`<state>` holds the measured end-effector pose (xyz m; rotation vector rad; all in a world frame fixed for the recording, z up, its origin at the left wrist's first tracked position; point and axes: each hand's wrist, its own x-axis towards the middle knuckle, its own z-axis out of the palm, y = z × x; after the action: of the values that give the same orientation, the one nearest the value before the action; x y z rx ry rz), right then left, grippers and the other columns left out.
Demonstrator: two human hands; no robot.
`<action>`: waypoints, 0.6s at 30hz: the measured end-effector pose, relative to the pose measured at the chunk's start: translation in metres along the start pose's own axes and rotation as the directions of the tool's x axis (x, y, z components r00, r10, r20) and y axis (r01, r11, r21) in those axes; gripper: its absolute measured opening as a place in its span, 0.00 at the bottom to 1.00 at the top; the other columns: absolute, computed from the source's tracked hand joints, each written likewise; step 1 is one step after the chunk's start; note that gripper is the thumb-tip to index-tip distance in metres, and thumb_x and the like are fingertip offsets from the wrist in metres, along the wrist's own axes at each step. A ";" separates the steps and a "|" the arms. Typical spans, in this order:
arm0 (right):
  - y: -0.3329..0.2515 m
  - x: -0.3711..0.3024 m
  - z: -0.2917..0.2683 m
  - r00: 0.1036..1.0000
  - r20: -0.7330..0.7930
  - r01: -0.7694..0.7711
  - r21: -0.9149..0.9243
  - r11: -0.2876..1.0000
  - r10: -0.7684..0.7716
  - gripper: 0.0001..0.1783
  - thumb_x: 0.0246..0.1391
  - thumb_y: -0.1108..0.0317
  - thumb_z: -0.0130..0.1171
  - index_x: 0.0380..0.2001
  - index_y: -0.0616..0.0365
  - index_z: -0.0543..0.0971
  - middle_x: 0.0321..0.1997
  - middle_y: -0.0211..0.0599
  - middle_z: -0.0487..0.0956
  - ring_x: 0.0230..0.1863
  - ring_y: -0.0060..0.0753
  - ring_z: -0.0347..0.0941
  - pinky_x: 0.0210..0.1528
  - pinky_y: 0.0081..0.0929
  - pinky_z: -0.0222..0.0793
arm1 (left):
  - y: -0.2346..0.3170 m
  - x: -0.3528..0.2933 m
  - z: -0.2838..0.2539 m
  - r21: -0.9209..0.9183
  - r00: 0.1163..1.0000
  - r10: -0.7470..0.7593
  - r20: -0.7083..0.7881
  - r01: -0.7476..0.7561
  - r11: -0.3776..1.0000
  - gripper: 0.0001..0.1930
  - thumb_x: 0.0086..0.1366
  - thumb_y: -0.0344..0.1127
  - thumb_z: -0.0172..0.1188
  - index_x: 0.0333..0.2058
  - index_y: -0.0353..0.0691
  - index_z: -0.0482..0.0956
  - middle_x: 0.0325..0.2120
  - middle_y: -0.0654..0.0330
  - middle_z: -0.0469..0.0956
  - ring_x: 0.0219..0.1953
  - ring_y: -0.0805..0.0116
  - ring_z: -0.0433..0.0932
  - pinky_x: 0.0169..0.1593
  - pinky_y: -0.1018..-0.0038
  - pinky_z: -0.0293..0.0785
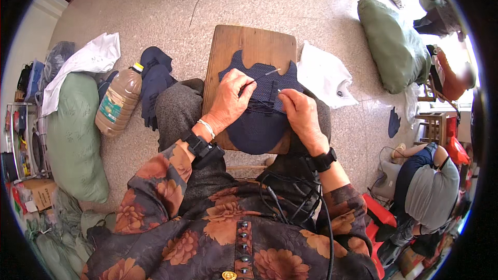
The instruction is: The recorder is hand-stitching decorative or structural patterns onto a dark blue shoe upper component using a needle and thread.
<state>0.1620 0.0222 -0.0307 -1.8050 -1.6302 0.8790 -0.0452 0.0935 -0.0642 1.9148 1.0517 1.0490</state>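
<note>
Pinching what looks like a thin rod (272,72), left hand (229,100) sits over navy fabric (257,137) at the near and right edges of the wooden stool (224,42); right hand (301,115) pinches a small pale tip (280,92). Best keep dark cords (261,106) slack, fabric flat.

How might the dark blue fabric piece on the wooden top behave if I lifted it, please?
The dark blue fabric piece would probably sag, since it looks thin and lies flat. That thinness also suggests it's light. The dark cord across it might trail or snag.
</note>
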 end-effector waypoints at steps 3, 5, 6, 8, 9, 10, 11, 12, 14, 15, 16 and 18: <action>0.012 0.001 0.006 0.918 -0.167 0.317 -0.233 0.919 -0.359 0.09 0.63 0.72 0.58 0.45 0.61 0.78 0.35 0.53 0.82 0.35 0.57 0.80 0.37 0.42 0.76 | -0.005 0.000 -0.003 0.158 0.997 0.074 -0.015 -0.071 0.985 0.04 0.60 0.28 0.67 0.33 0.35 0.82 0.33 0.54 0.76 0.39 0.55 0.77 0.47 0.64 0.73; 0.002 -0.003 0.005 0.957 -0.165 0.208 -0.193 0.959 -0.240 0.06 0.63 0.73 0.55 0.42 0.59 0.78 0.35 0.52 0.80 0.38 0.58 0.79 0.40 0.45 0.75 | -0.004 -0.002 -0.006 0.268 0.994 0.100 0.051 -0.110 0.957 0.06 0.57 0.28 0.69 0.32 0.37 0.81 0.33 0.57 0.76 0.40 0.55 0.76 0.48 0.63 0.72; 0.000 -0.002 0.002 0.957 -0.162 0.209 -0.192 0.959 -0.241 0.06 0.63 0.73 0.55 0.42 0.59 0.78 0.35 0.52 0.80 0.38 0.58 0.79 0.40 0.45 0.75 | -0.005 -0.001 -0.007 0.269 0.994 0.098 0.049 -0.107 0.957 0.06 0.57 0.28 0.69 0.32 0.37 0.81 0.33 0.57 0.76 0.40 0.55 0.76 0.48 0.63 0.72; 0.000 -0.001 -0.005 0.954 -0.150 0.226 -0.217 0.950 -0.261 0.03 0.63 0.74 0.55 0.39 0.60 0.77 0.33 0.51 0.78 0.36 0.59 0.77 0.38 0.47 0.74 | -0.002 0.000 -0.007 0.310 0.994 0.074 0.079 -0.095 0.946 0.07 0.55 0.30 0.70 0.31 0.40 0.81 0.34 0.59 0.76 0.41 0.56 0.75 0.48 0.61 0.70; 0.000 -0.002 -0.006 0.956 -0.132 0.220 -0.269 0.938 -0.262 0.02 0.62 0.73 0.55 0.35 0.59 0.76 0.33 0.49 0.75 0.37 0.59 0.76 0.39 0.48 0.73 | -0.001 0.002 -0.005 0.309 0.994 0.074 0.079 -0.095 0.946 0.07 0.55 0.30 0.70 0.31 0.40 0.81 0.34 0.59 0.76 0.41 0.56 0.75 0.48 0.61 0.70; 0.002 -0.002 -0.005 0.956 -0.132 0.219 -0.270 0.938 -0.261 0.02 0.62 0.73 0.55 0.35 0.59 0.76 0.33 0.49 0.75 0.37 0.59 0.76 0.39 0.48 0.73 | 0.003 0.004 -0.002 0.321 0.990 0.088 0.111 -0.120 0.940 0.07 0.55 0.31 0.70 0.32 0.42 0.82 0.34 0.60 0.76 0.42 0.57 0.75 0.49 0.61 0.69; 0.005 -0.001 -0.003 0.949 -0.113 0.244 -0.331 0.911 -0.295 0.02 0.62 0.73 0.56 0.34 0.59 0.76 0.33 0.48 0.74 0.37 0.58 0.75 0.39 0.48 0.72 | 0.006 0.006 0.001 0.332 0.984 0.103 0.143 -0.145 0.932 0.07 0.55 0.33 0.70 0.32 0.43 0.83 0.35 0.62 0.76 0.42 0.58 0.75 0.49 0.62 0.67; 0.008 -0.001 -0.002 0.940 -0.092 0.269 -0.391 0.881 -0.328 0.02 0.61 0.72 0.56 0.34 0.58 0.76 0.32 0.47 0.73 0.38 0.57 0.74 0.40 0.48 0.71 | 0.007 0.006 0.004 0.330 0.984 0.103 0.144 -0.146 0.933 0.07 0.55 0.33 0.70 0.32 0.43 0.83 0.35 0.62 0.76 0.42 0.58 0.75 0.49 0.62 0.67; 0.009 -0.001 0.000 0.946 -0.065 0.266 -0.408 0.874 -0.318 0.02 0.60 0.72 0.56 0.33 0.59 0.76 0.32 0.47 0.73 0.38 0.55 0.74 0.41 0.47 0.71 | 0.003 0.004 0.010 0.295 0.975 0.057 0.214 -0.120 0.948 0.07 0.56 0.34 0.71 0.33 0.46 0.84 0.35 0.64 0.76 0.44 0.61 0.74 0.51 0.63 0.64; 0.009 0.000 0.000 0.951 -0.040 0.262 -0.425 0.867 -0.307 0.02 0.59 0.72 0.56 0.32 0.59 0.76 0.32 0.47 0.73 0.39 0.54 0.74 0.42 0.47 0.71 | 0.001 0.003 0.012 0.304 0.978 0.060 0.200 -0.120 0.945 0.07 0.56 0.35 0.71 0.34 0.46 0.85 0.36 0.65 0.76 0.45 0.63 0.73 0.53 0.64 0.63; 0.009 0.000 -0.001 0.952 -0.039 0.260 -0.424 0.867 -0.305 0.02 0.59 0.72 0.56 0.32 0.59 0.76 0.32 0.47 0.73 0.39 0.54 0.74 0.42 0.47 0.71 | 0.000 0.002 0.013 0.304 0.978 0.058 0.202 -0.119 0.945 0.07 0.56 0.35 0.71 0.34 0.46 0.85 0.36 0.65 0.76 0.45 0.63 0.73 0.53 0.64 0.63; 0.009 0.001 -0.003 0.960 -0.016 0.253 -0.391 0.885 -0.281 0.02 0.58 0.74 0.57 0.32 0.60 0.76 0.33 0.47 0.73 0.38 0.54 0.74 0.41 0.47 0.71 | -0.003 0.002 0.012 0.270 0.982 0.070 0.175 -0.116 0.956 0.08 0.56 0.37 0.71 0.36 0.47 0.86 0.35 0.66 0.76 0.45 0.63 0.73 0.53 0.64 0.62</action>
<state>0.1704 0.0222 -0.0362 -1.7698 -2.0528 0.3804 -0.0352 0.0939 -0.0712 2.2549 1.0687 0.8092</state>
